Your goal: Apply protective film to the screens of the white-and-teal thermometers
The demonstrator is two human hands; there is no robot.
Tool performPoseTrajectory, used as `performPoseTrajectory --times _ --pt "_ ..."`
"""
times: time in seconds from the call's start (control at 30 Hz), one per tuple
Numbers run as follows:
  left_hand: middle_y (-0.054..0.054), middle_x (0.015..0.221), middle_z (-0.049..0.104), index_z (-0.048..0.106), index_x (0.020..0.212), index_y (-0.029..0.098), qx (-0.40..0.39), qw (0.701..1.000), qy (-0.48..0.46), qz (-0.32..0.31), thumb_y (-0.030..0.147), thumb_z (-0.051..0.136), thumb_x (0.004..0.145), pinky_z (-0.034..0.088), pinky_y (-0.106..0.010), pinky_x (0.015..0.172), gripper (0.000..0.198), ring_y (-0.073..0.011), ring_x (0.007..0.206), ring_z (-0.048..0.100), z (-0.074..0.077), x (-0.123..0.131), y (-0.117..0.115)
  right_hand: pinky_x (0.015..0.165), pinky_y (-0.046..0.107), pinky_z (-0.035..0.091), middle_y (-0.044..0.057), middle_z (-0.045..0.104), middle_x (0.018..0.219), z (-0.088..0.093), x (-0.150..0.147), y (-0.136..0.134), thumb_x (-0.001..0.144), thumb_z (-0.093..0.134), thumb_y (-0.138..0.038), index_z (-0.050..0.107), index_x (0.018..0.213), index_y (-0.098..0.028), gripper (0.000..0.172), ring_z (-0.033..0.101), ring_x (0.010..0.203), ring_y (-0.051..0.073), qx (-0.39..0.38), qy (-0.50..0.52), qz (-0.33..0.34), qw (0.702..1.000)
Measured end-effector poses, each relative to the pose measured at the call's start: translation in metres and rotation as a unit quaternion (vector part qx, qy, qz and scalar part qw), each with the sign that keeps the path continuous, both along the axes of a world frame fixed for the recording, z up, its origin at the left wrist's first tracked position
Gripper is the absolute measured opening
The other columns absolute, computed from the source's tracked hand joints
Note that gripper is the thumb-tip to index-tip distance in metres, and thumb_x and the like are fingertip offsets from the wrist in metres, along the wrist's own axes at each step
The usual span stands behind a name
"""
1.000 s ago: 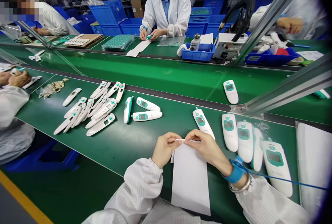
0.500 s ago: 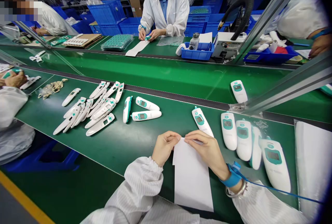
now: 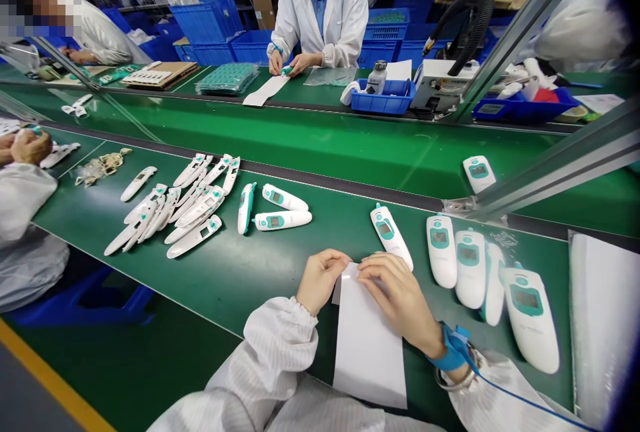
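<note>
A long white paper sheet (image 3: 373,352) hangs down in front of me over the green bench. My left hand (image 3: 323,279) is closed in a pinch at its top left corner, where a small shiny patch shows. Fingers of my right hand (image 3: 395,292) are bent together at the same top edge; whatever lies between the fingertips is too small to make out. Just beyond my right hand lies a white and teal ear thermometer (image 3: 391,235). Several similar thermometers (image 3: 440,252) lie to the right, and a few more (image 3: 283,221) to the left.
White shell halves (image 3: 200,209) are heaped on the left of the bench, beside tangled tan bands (image 3: 107,165). A green conveyor (image 3: 300,145) runs behind, carrying one thermometer (image 3: 479,173). A metal post (image 3: 550,159) slants at right, near a plastic-wrapped white stack (image 3: 605,325). Co-workers sit opposite and left.
My right hand's fingers have shifted slightly at the top edge, and a shiny patch now shows there. The thermometer on the conveyor has moved right.
</note>
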State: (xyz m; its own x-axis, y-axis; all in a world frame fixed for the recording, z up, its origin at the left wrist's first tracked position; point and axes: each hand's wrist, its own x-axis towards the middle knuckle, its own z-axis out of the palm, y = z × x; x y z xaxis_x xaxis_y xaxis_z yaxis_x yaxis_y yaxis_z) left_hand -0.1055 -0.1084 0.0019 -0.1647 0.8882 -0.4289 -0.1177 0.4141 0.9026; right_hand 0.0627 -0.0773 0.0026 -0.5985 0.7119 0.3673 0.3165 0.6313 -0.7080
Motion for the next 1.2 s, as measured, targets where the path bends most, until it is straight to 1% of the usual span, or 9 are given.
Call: performPoseTrajectory --times 0.2,0.3,0.47,0.6,0.7,0.8,0.93,1.07,1.2 --pt "-0.008 0.09 0.068 0.067 0.08 0.018 0.046 0.987 0.142 -0.055 0.03 0.061 0.074 0.045 -0.033 0.081 0.014 -0.0219 0.089 0.059 0.002 0.003 0.013 0.076 0.032 0.054 0.004 0.066 0.089 0.012 0.009 -0.006 0.092 0.053 -0.025 0.059 0.088 -0.023 0.008 0.065 0.085 0.018 -0.169 0.069 -0.092 0.979" --pt "-0.011 0.112 0.063 0.065 0.103 0.019 0.068 0.972 0.215 -0.07 0.038 0.063 0.076 0.036 -0.039 0.098 0.034 -0.0285 0.113 0.049 0.012 0.018 0.039 0.07 0.03 0.057 0.004 0.066 0.082 0.02 0.022 0.003 0.087 0.06 -0.035 0.06 0.084 -0.022 0.014 0.067 0.075 0.018 -0.24 0.1 -0.141 0.955" --pt "-0.027 0.124 0.052 0.043 0.129 0.002 0.058 0.957 0.277 -0.07 0.041 0.075 0.063 0.023 -0.052 0.105 0.084 -0.0434 0.125 0.035 0.014 0.061 0.093 0.074 0.033 0.057 0.004 0.068 0.083 0.032 0.049 0.023 0.081 0.066 -0.042 0.062 0.083 -0.022 0.02 0.068 0.077 0.019 -0.222 0.094 -0.224 0.944" --pt "-0.025 0.125 0.05 0.042 0.126 0.006 0.061 0.961 0.261 -0.066 0.015 0.074 0.057 0.023 -0.051 0.108 0.076 -0.0413 0.13 0.033 0.004 0.077 0.11 0.078 0.036 0.058 0.005 0.07 0.082 0.044 0.065 0.036 0.074 0.073 -0.044 0.062 0.081 -0.022 0.025 0.07 0.081 0.022 -0.233 0.121 -0.255 0.931" --pt "-0.018 0.111 0.056 0.051 0.105 0.013 0.062 0.975 0.202 -0.075 0.012 0.07 0.061 0.038 -0.048 0.1 0.048 -0.0374 0.12 0.047 0.001 0.068 0.109 0.075 0.038 0.06 0.004 0.071 0.075 0.054 0.067 0.044 0.068 0.078 -0.045 0.062 0.078 -0.022 0.03 0.071 0.075 0.022 -0.288 0.15 -0.241 0.915" --pt "-0.007 0.088 0.059 0.047 0.094 0.017 0.061 0.988 0.094 -0.103 0.023 0.066 0.073 0.055 -0.038 0.069 0.029 -0.0239 0.081 0.065 0.009 0.054 0.101 0.07 0.036 0.061 0.002 0.07 0.071 0.065 0.06 0.049 0.066 0.079 -0.045 0.062 0.077 -0.022 0.031 0.07 0.069 0.019 -0.336 0.171 -0.217 0.901" --pt "-0.001 0.084 0.058 0.039 0.097 0.02 0.082 0.989 -0.039 -0.117 0.041 0.058 0.082 0.049 -0.025 0.042 0.032 -0.0098 0.053 0.056 0.03 0.041 0.086 0.065 0.032 0.062 0.002 0.066 0.074 0.08 0.043 0.053 0.065 0.079 -0.045 0.063 0.076 -0.02 0.032 0.069 0.066 0.017 -0.361 0.176 -0.156 0.902" --pt "0.004 0.073 0.054 0.039 0.094 0.021 0.095 0.984 -0.105 -0.106 0.046 0.069 0.074 0.047 -0.022 0.038 0.044 -0.0081 0.048 0.053 0.045 0.036 0.072 0.065 0.032 0.061 0.002 0.066 0.073 0.086 0.027 0.057 0.066 0.079 -0.044 0.061 0.075 -0.019 0.033 0.068 0.066 0.017 -0.38 0.158 -0.086 0.907" --pt "0.008 0.061 0.05 0.04 0.096 0.021 0.093 0.981 -0.15 -0.084 0.045 0.074 0.07 0.046 -0.021 0.038 0.049 -0.008 0.043 0.05 0.051 0.033 0.061 0.062 0.03 0.06 0.002 0.066 0.073 0.083 0.019 0.058 0.066 0.079 -0.045 0.062 0.075 -0.019 0.032 0.066 0.065 0.016 -0.337 0.149 -0.126 0.921"
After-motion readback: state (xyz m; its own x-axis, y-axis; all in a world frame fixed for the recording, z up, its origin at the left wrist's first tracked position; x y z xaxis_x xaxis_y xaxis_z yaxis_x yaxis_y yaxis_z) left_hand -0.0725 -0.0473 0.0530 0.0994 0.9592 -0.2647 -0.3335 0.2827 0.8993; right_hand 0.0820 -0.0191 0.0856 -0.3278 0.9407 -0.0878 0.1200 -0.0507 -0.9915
